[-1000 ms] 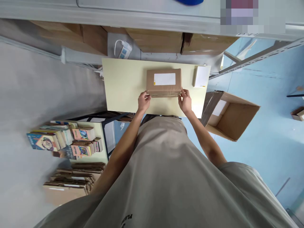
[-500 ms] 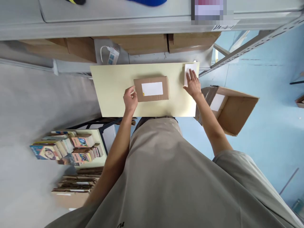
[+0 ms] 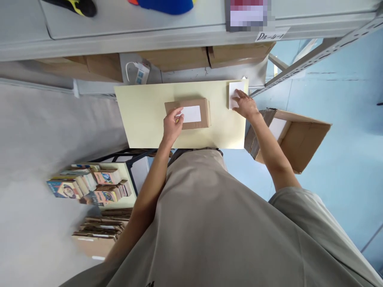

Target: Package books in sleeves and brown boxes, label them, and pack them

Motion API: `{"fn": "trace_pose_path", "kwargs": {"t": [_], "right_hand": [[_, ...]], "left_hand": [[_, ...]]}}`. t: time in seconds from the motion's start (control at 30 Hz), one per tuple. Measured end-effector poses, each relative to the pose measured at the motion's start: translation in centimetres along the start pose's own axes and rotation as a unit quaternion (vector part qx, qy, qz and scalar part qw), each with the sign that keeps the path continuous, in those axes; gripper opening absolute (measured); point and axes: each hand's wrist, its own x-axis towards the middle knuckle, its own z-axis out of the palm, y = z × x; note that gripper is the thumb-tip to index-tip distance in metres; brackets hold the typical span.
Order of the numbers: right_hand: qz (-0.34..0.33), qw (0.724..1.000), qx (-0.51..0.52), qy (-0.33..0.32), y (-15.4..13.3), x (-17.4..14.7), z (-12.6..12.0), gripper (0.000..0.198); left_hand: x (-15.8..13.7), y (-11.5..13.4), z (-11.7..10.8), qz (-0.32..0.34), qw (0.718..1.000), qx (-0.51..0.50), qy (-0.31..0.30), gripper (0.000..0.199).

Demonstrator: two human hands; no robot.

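Observation:
A closed brown cardboard box (image 3: 204, 113) with a white label (image 3: 192, 114) on top lies on a pale yellow board (image 3: 143, 119). Over the box's left end is my left hand (image 3: 172, 126), its fingers loosely bent with a gap to the thumb and nothing visible between them. It covers the label's left edge; whether it touches the box I cannot tell. At the board's far right corner lies a stack of white paper slips (image 3: 234, 88). My right hand (image 3: 247, 107) rests at the stack's right side, fingers bent and apart over the top slip.
An open cardboard box (image 3: 305, 137) stands right of the board. Behind are a grey metal shelf (image 3: 149, 40), more cartons (image 3: 176, 57) and a white power strip (image 3: 142, 73). Books (image 3: 77, 183) and flattened cardboard (image 3: 98, 235) are stacked at lower left.
My left hand has moved right, from beside the box to over its left end. My right hand has shifted slightly toward the stack's right edge and its fingers have bent.

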Motion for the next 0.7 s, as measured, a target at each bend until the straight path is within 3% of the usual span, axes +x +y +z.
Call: {"fn": "trace_pose_path", "kwargs": {"t": [0.1,0.23,0.4,0.53,0.7], "right_hand": [[0.014,1.0,0.006,0.007,-0.7,-0.8,-0.5,0.044],[0.048,0.998,-0.007,0.046,-1.8,-1.7,-1.3,0.048],[0.034,0.994,-0.026,0.098,-2.8,-1.0,-3.5,0.051],[0.021,0.99,0.007,0.141,-3.1,1.0,-6.7,0.051],[0.019,0.976,0.106,0.189,-3.1,3.4,-10.0,0.034]], "left_hand": [[0.5,1.1,0.8,0.013,1.0,0.004,-0.022,0.039],[0.2,3.7,3.3,0.049,0.996,0.026,-0.074,0.034],[0.3,8.0,7.7,0.098,0.967,0.111,-0.206,0.044],[3.8,10.5,12.3,0.15,0.931,0.168,-0.286,0.059],[9.1,12.0,17.3,0.151,0.903,0.223,-0.335,0.074]]}}
